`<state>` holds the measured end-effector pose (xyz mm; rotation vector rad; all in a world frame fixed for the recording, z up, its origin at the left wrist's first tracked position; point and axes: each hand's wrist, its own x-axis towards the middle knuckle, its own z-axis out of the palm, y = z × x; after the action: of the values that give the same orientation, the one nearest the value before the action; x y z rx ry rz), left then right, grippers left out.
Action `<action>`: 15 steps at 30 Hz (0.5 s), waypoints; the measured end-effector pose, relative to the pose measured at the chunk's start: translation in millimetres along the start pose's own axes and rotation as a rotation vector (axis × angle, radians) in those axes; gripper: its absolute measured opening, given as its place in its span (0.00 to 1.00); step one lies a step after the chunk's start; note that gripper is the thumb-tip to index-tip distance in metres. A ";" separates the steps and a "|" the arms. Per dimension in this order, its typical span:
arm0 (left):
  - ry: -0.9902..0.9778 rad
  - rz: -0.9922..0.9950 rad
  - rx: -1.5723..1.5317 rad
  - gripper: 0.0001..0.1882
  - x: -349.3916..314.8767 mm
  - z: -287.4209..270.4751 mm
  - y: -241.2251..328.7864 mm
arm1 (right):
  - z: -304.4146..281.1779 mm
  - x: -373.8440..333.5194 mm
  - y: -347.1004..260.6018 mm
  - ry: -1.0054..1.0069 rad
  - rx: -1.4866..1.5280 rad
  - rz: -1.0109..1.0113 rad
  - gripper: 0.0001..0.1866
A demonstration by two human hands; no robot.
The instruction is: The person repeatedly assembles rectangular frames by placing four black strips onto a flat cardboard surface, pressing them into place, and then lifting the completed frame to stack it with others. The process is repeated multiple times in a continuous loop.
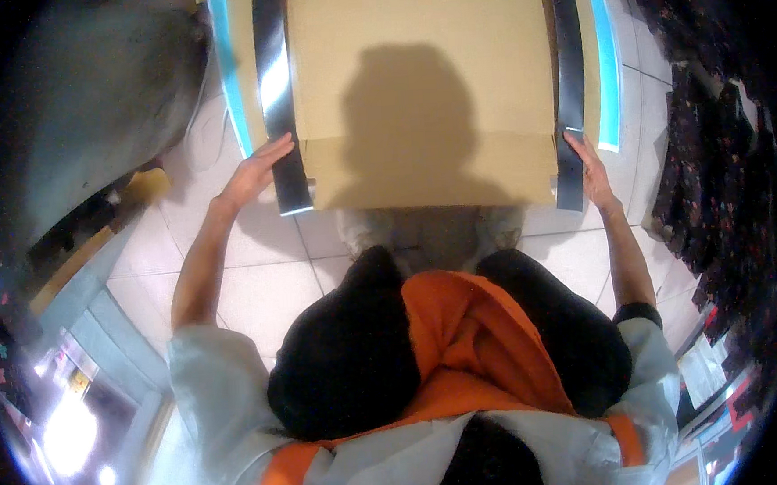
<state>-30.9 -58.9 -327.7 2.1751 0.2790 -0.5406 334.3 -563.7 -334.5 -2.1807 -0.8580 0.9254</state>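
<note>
A large tan cardboard box [429, 174] lies in front of my knees, with a crease across its near part. Down each side runs a shiny black strip, the left one [279, 81] and the right one [567, 84], with light-blue edging outside them. My left hand [257, 168] grips the box's left side, fingers closed over the edge onto the black strip. At the right side my right hand [591, 169] holds the edge near the lower end of the other strip. The undersides of both hands' grips are hidden. My head's shadow falls on the cardboard.
White floor tiles [265, 240] surround the box. Dark patterned cloth [709, 164] hangs or lies along the right. A grey-green bulky shape [108, 90] stands at the left. My bent knees and orange apron [465, 353] are close to the box's near edge.
</note>
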 end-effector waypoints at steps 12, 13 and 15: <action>0.349 -0.481 -0.645 0.21 13.2 14.6 -5.5 | 17.6 56.0 3.4 0.448 -0.569 -0.045 0.31; 0.388 -0.530 -0.579 0.19 17.6 15.5 2.3 | 21.3 55.2 -9.3 0.490 -0.644 -0.142 0.27; 0.491 -0.360 0.234 0.16 25.3 14.7 22.0 | 29.7 50.3 -35.7 0.331 -0.828 -0.220 0.24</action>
<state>-4.4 -83.8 -332.3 2.4808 0.9252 -0.2281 327.2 -496.4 -344.3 -2.7135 -1.4418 0.0619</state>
